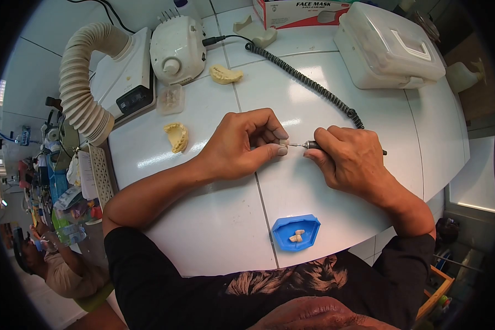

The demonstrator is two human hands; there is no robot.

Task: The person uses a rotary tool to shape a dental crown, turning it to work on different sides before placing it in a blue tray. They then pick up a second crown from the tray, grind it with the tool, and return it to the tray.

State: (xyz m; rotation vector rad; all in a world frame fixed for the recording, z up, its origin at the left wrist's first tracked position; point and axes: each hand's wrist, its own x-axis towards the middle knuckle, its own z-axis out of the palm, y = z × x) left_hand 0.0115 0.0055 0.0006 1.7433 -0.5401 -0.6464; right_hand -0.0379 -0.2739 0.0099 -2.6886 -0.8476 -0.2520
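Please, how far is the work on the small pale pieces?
Seemingly midway. In hand: the left hand pinches one small piece at the tip of the handpiece, held in the right hand. More pieces lie in the blue tray; I cannot tell whether they are done or left.

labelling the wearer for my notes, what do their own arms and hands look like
The left hand and right hand are bare, with no gloves and no watch or bracelet in view. The forearms are uncovered too. The black sleeves end near the elbows, and a tan print marks the shirt front.
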